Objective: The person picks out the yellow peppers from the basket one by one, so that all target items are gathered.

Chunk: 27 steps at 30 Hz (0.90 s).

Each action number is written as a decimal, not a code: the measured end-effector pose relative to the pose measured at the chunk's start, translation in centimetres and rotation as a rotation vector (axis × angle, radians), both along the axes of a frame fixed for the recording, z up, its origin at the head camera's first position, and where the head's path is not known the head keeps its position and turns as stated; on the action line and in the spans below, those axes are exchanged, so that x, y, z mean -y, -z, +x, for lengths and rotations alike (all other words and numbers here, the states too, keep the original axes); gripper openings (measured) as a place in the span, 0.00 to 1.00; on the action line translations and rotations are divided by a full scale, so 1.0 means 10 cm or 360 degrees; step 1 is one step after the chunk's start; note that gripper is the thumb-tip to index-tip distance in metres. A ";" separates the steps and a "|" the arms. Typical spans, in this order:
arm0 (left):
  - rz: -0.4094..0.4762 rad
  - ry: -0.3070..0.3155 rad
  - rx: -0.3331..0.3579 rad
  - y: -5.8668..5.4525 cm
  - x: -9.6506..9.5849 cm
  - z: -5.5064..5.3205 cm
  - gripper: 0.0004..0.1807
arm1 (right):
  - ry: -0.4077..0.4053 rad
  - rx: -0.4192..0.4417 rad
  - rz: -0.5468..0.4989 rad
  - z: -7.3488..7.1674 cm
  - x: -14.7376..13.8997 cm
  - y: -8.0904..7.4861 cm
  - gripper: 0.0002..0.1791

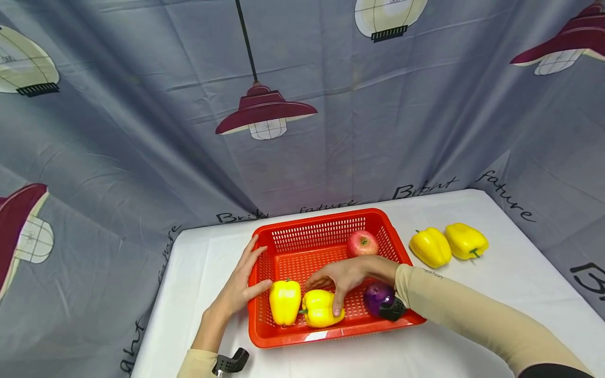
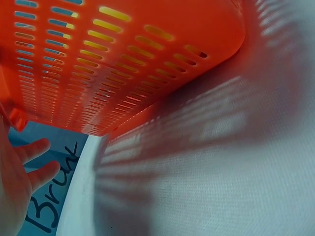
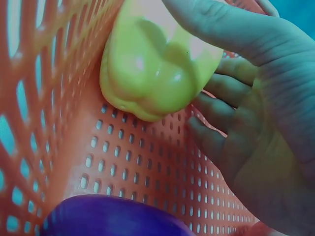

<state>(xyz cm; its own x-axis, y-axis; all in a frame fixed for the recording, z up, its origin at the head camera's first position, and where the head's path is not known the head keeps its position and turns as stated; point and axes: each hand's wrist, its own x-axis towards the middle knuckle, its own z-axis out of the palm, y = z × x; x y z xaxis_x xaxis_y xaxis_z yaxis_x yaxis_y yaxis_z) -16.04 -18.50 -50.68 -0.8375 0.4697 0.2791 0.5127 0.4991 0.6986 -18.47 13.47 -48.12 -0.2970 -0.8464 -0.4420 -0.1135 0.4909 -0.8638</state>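
A red plastic basket (image 1: 302,338) stands on the white table. My left hand (image 1: 243,281) rests at its left rim with fingers spread and fairly straight, the thumb reaching over the edge. Inside, my right hand (image 1: 348,275) holds a yellow bell pepper (image 1: 317,310), thumb across it and fingers curved along its far side; some fingertips are hidden behind it in the right wrist view. This pepper lies on its side with its stem pointing left. Another yellow bell pepper (image 1: 285,303) stands beside it in the front left corner, close to my left thumb.
Also in the basket are a red apple (image 1: 362,244) at the back right and a shiny purple round vegetable (image 1: 376,296) at the front right, partly behind the right wrist camera. Two more yellow bell peppers (image 1: 431,247) lie on the table to the right. A grey printed curtain (image 1: 331,157) hangs behind.
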 end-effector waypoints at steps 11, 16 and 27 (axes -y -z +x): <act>0.0015 -0.0001 0.0012 0.00 -0.01 -0.01 0.42 | -0.0035 -0.0210 0.0057 0.02 0.02 -0.02 0.38; 0.0015 -0.0001 0.0019 0.00 0.00 -0.01 0.42 | -0.0063 -0.0168 0.0000 0.02 0.02 -0.01 0.34; 0.0001 -0.0010 0.0014 -0.01 0.00 -0.01 0.41 | -0.0024 -0.0189 -0.0035 -0.01 -0.01 -0.03 0.34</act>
